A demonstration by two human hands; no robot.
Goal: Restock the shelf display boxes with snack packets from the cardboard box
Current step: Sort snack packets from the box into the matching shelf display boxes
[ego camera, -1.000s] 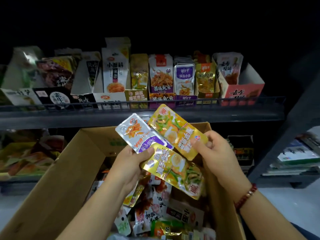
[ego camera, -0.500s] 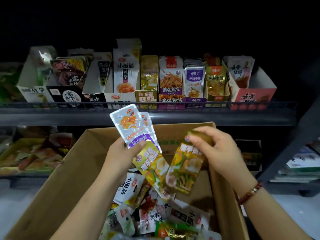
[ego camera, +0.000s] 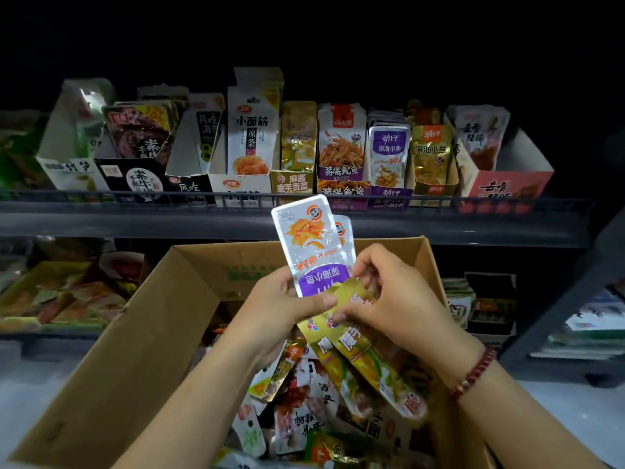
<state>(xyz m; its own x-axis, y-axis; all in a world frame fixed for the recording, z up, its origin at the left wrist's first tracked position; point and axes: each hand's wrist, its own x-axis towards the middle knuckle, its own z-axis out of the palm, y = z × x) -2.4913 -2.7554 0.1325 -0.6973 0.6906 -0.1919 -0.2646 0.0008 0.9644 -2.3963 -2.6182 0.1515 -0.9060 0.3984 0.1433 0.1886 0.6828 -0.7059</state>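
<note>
Over the open cardboard box [ego camera: 142, 333], my left hand [ego camera: 280, 306] grips two silver-and-purple fish snack packets [ego camera: 309, 242], which stand upright, together with the tops of two gold-and-yellow packets [ego camera: 368, 360] that hang down. My right hand [ego camera: 389, 292] pinches the top of the front gold packet, right beside my left thumb. Several loose snack packets [ego camera: 297, 418] fill the bottom of the box. On the shelf above stands a row of display boxes, among them a gold box [ego camera: 291, 184] and a purple box [ego camera: 389, 194] whose packets match those I hold.
A grey shelf rail [ego camera: 135, 211] runs across just above the cardboard box. A lower shelf at left holds flat trays of snacks [ego camera: 61, 296]. At right, a dark shelf frame [ego camera: 558, 306] slants down, with stacked goods behind it.
My right hand brought its gold packet back against the bunch in my left hand. The silver packets now stand upright. The view has moved closer to the shelf.
</note>
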